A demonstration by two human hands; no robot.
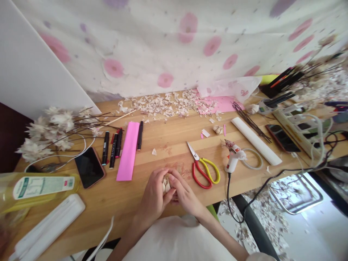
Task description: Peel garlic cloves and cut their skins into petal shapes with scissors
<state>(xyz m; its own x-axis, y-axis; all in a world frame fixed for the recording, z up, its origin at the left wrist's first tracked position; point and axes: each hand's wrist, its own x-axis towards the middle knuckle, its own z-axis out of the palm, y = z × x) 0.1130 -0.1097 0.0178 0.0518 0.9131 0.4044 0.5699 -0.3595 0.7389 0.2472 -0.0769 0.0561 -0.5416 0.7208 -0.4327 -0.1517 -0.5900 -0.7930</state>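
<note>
My left hand (153, 197) and my right hand (183, 194) meet at the near edge of the wooden table (163, 145). Between them they hold a small cream-coloured cluster of petal-like flakes (166, 184). Fingers of both hands are curled round it. Red-and-yellow scissors (203, 167) lie shut just to the right of my right hand. A white glue gun (233, 156) lies beyond the scissors, with its black cord running off the table edge.
A folded pink paper strip (128, 150), black markers (112, 148) and a phone (89, 166) lie left. Dried white flowers on dark stems (51, 132) are far left. Scattered flakes (168, 103), a white roll (255, 139), another phone (282, 137) and a power strip (301, 125) lie behind and right.
</note>
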